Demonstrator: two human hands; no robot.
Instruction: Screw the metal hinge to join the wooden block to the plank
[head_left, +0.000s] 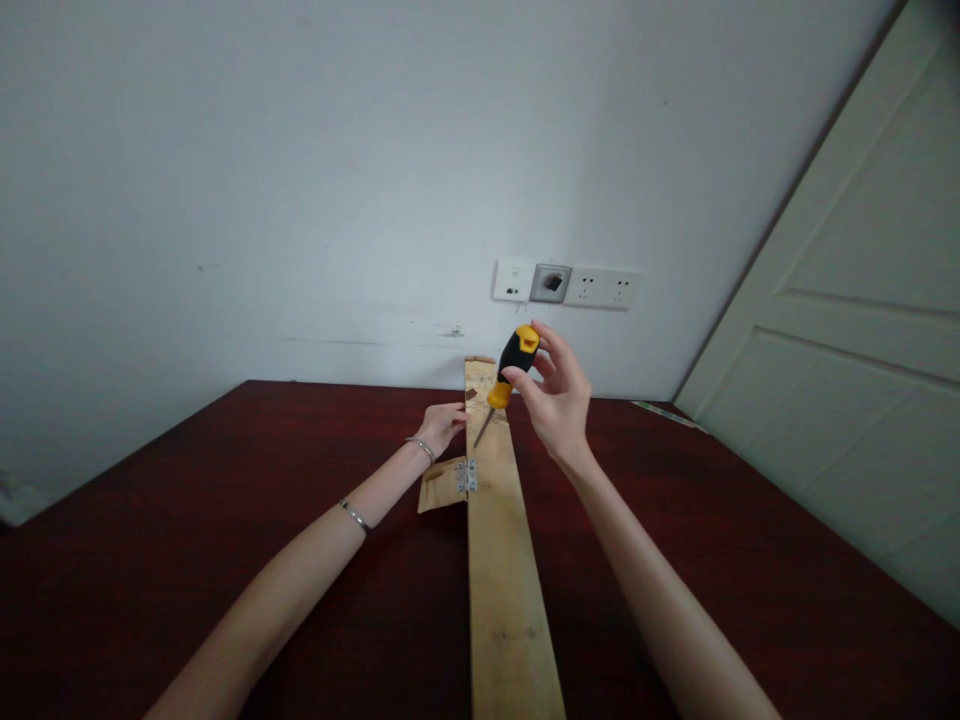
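A long pale wooden plank (502, 560) lies on a dark red table (225, 560), running away from me toward the wall. A small metal hinge (466, 475) joins its left edge to a small brown wooden piece (441, 485). My right hand (559, 400) is raised above the plank and holds a yellow and black screwdriver (514, 365) by the handle, its tip pointing down at the plank's left edge. My left hand (444, 422) rests at that edge just beyond the hinge, fingers curled against the wood near the screwdriver tip.
A white wall stands behind the table with a row of sockets (566, 285). A white panelled door (847, 330) is on the right. A thin green-edged strip (667, 413) lies at the table's far right edge.
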